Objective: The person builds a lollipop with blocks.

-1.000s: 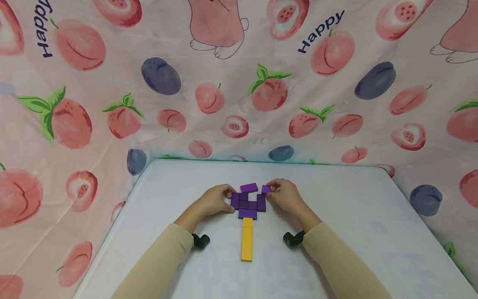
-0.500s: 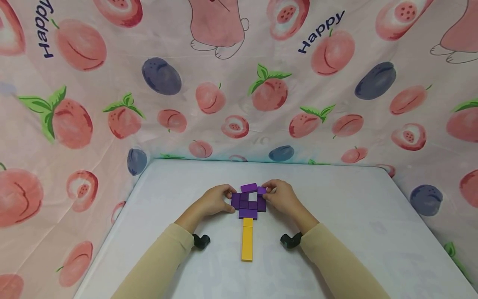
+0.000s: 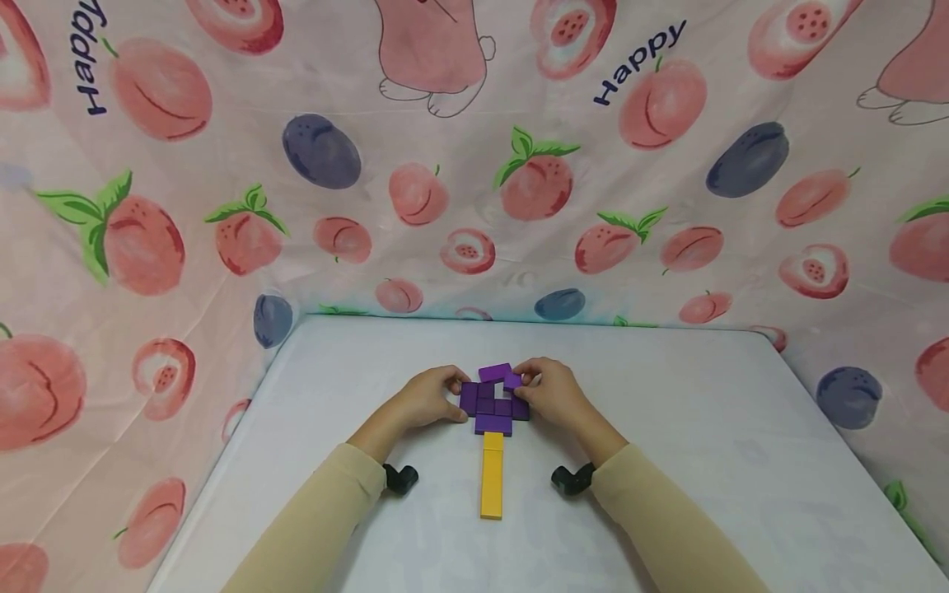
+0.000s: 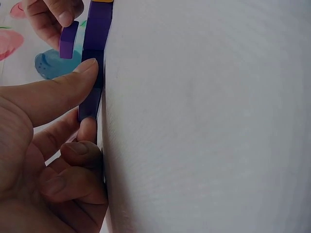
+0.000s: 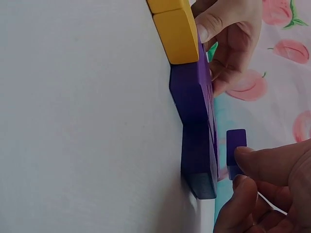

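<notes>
Flat purple blocks [image 3: 493,425] lie together on the white table, with a yellow strip of blocks [image 3: 492,486] running from them toward the person. My left hand [image 3: 426,397] holds the leftmost dark purple block [image 3: 468,399] between thumb and fingers, the thumb [image 4: 86,73] on its near side. Between right thumb and finger, my right hand [image 3: 554,390] pinches a small purple block [image 5: 236,148], raised over the group's right side. Behind it, a longer purple block [image 3: 494,373] lies slanted at the top. A small gap [image 3: 499,390] of white table shows among the blocks.
Black wrist-worn cameras [image 3: 401,479] jut inward from both sleeves. The white tabletop [image 3: 667,428] ends at the back against a hanging cloth [image 3: 474,206] printed with fruit, which also runs down the left side.
My right hand has moved left with the small purple block, from beyond the group's right corner to over the gap near the slanted block. The left hand stays in place.
</notes>
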